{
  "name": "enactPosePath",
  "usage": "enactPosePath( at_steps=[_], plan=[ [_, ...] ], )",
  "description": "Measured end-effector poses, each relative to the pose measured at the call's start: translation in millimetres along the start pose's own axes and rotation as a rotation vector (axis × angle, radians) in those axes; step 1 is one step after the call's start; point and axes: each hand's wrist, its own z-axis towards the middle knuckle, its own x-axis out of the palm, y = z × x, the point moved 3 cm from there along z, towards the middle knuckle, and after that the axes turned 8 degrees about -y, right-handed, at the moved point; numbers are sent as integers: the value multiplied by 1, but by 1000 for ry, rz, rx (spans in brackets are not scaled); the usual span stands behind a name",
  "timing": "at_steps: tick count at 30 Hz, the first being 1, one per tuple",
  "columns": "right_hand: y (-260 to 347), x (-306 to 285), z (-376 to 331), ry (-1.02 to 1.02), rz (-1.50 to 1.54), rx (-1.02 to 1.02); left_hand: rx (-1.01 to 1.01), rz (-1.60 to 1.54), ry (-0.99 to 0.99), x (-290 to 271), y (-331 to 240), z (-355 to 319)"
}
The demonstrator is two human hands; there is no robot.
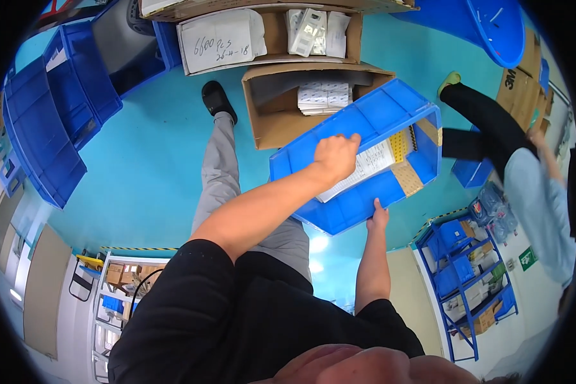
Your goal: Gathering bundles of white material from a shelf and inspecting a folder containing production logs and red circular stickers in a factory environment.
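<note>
A blue plastic bin (358,221), tilted, is held in front of my body between my two hands. My left hand (336,157) reaches across and is closed on the rim of its far wall. Lower down, my right hand (378,216) grips the near wall from outside, thumb against it. Inside the bin lie printed white sheets (365,168) and a yellow patterned piece (400,146). Brown tape (407,178) is stuck on the bin's wall. Just beyond the bin, an open cardboard box (269,125) holds a bundle of white printed cards (323,97).
Another carton (275,38) with white packs stands farther back. Large blue crates (45,128) are at the left, and a blue tub (493,32) at the far right. A person (531,192) in light blue is close on the right. Blue shelving (461,275) stands behind.
</note>
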Motion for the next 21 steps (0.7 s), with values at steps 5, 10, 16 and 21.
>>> enactPosePath(
  at_steps=[5,10,16,21],
  plan=[
    [-34,22,-3,37,113,105,105,66,24,18,0,36],
    [-71,48,-11,101,152,209,192,140,17,34,-2,73],
    [-94,80,-41,158,55,342,205,256,3,21,15,101],
    [-83,103,-72,244,72,322,170,319,-13,-13,35,100]
  ],
)
